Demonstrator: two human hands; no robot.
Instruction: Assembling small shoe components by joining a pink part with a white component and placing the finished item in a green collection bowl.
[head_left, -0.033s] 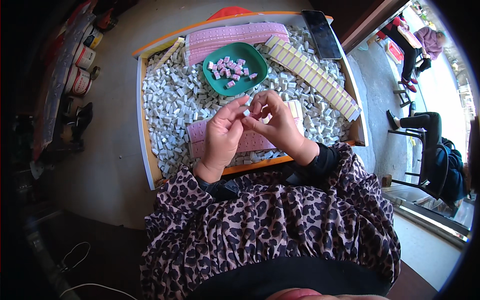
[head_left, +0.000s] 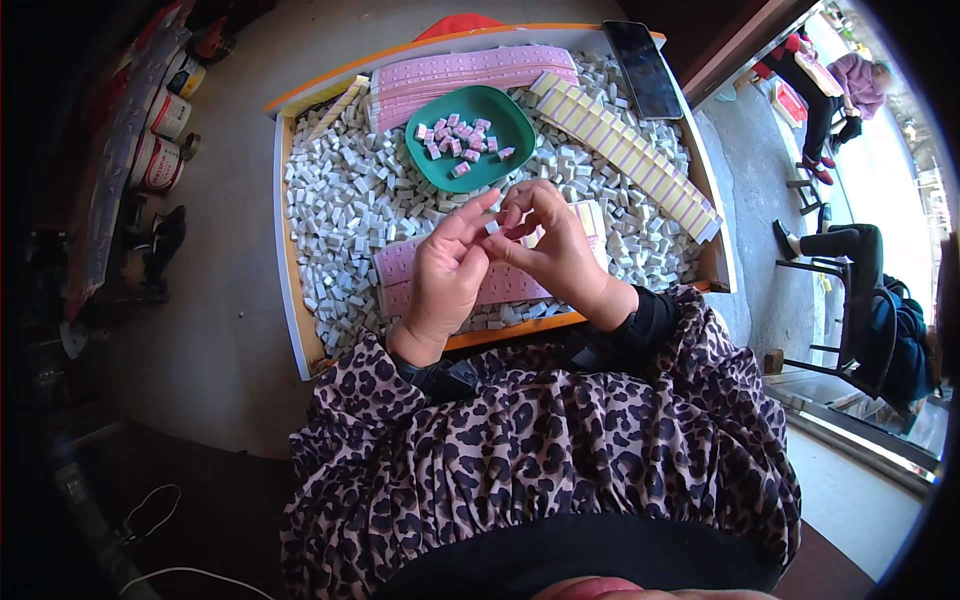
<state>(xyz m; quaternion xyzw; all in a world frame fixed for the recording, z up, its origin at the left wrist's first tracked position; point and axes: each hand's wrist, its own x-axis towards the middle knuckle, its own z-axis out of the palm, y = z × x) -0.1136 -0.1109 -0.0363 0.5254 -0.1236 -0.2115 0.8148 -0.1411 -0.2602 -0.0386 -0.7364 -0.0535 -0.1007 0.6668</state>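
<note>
Over the tray, my left hand [head_left: 443,285] and my right hand [head_left: 565,255] meet at the fingertips. Between them is a small white block [head_left: 492,228], pinched by the fingers of both; my fingers partly cover it. Beneath the hands lies a pink printed sticker sheet [head_left: 510,286], with a yellowish sheet [head_left: 590,222] partly behind my right hand. Just beyond the fingertips a green plastic dish [head_left: 427,158] holds several small blocks with pink stickers [head_left: 470,154].
Loose white blocks [head_left: 340,215] fill the wooden-edged tray [head_left: 290,290]. Pink sheets [head_left: 470,70] lie at the far side, yellow strips [head_left: 625,150] at right, and a dark phone [head_left: 642,70] on the far right corner. Cans [head_left: 158,162] stand at left; people sit outside at right.
</note>
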